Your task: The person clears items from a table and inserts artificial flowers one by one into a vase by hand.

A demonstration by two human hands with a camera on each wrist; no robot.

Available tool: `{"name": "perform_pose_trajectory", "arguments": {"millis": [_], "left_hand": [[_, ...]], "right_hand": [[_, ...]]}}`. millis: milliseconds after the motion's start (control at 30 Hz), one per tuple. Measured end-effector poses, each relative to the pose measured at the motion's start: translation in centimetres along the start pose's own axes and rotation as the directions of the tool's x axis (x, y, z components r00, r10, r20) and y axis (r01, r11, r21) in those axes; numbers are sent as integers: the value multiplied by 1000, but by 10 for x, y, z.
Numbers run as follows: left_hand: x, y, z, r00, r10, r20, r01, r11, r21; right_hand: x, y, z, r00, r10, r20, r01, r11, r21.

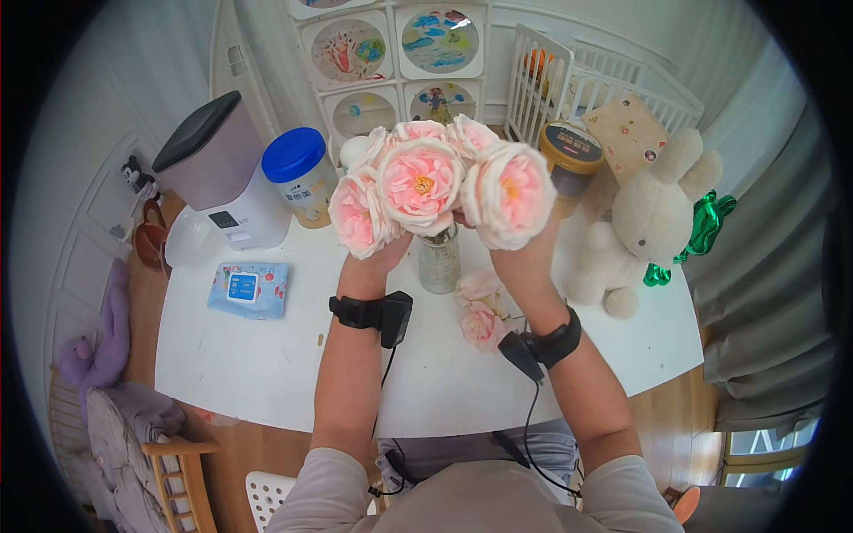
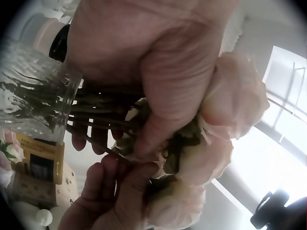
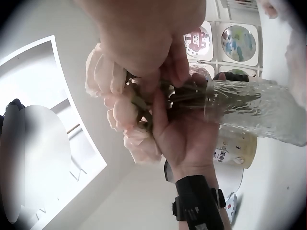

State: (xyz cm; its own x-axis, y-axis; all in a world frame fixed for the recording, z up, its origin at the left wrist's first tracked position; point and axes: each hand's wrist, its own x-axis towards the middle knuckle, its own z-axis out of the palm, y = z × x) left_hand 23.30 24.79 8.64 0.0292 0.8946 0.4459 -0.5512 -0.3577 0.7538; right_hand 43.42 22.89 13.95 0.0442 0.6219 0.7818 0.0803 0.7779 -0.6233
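Several pale pink roses (image 1: 419,185) are bunched above a textured glass vase (image 1: 440,268), their stems reaching down into it. My left hand (image 1: 384,258) wraps around the stems just below the blooms, its thumb across them in the left wrist view. From the other side, my right hand (image 1: 526,259) pinches a stem under one bloom, thumb against fingers (image 2: 98,179). Both hands meet above the vase rim (image 3: 208,101); the blooms hide most of the fingers in the head view. More pink roses (image 1: 482,324) lie on the table beside the vase.
On the white table (image 1: 267,364) stand a white-and-grey appliance (image 1: 222,169), a blue-lidded tub (image 1: 298,173) and a wipes pack (image 1: 249,289) at left. To the right are a gold-lidded tub (image 1: 570,160) and a plush rabbit (image 1: 653,222).
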Motion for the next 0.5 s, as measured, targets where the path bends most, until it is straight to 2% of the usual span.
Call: {"name": "perform_pose_trajectory", "arguments": {"millis": [33, 67, 133, 167, 200, 233, 267, 333, 367, 433, 467, 500], "left_hand": [[0, -1, -3, 999, -36, -22, 33, 989, -143], [0, -2, -7, 999, -34, -25, 30, 989, -144], [-4, -3, -13, 996, -85, -9, 78, 947, -312], [-7, -2, -15, 996, -89, -13, 81, 946, -314], [-9, 1, -17, 998, 67, 6, -68, 986, 156], [-10, 2, -17, 976, 197, 98, -216, 784, 582], [-10, 1, -15, 976, 193, 104, -217, 784, 582], [-8, 0, -12, 960, 250, 129, -268, 676, 686], [-8, 1, -11, 960, 245, 134, -268, 678, 684], [-7, 2, -7, 934, 325, 148, -316, 559, 767], [-7, 1, -5, 920, 358, 157, -331, 500, 800], [-6, 0, -4, 904, 393, 169, -346, 439, 829]], "right_hand": [[-2, 5, 0, 999, -17, 50, 22, 994, -110], [-3, 8, -2, 998, -17, 54, 23, 994, -109], [-4, 8, -5, 988, 3, 155, 15, 993, -118], [-4, 8, -6, 987, 9, 158, 10, 993, -120], [-1, 9, -8, 965, 67, 253, -23, 985, -173], [2, 9, -10, 931, 129, 340, -51, 972, -229], [1, 11, -9, 934, 130, 334, -53, 972, -231], [-1, 14, -6, 931, 98, 351, -32, 981, -189], [0, 14, -8, 933, 101, 345, -35, 981, -192], [3, 11, -21, 901, 187, 392, -142, 980, -139], [3, 6, -32, 901, 200, 386, -151, 977, -153], [3, -1, -45, 838, 389, 383, -368, 921, -130]]}}
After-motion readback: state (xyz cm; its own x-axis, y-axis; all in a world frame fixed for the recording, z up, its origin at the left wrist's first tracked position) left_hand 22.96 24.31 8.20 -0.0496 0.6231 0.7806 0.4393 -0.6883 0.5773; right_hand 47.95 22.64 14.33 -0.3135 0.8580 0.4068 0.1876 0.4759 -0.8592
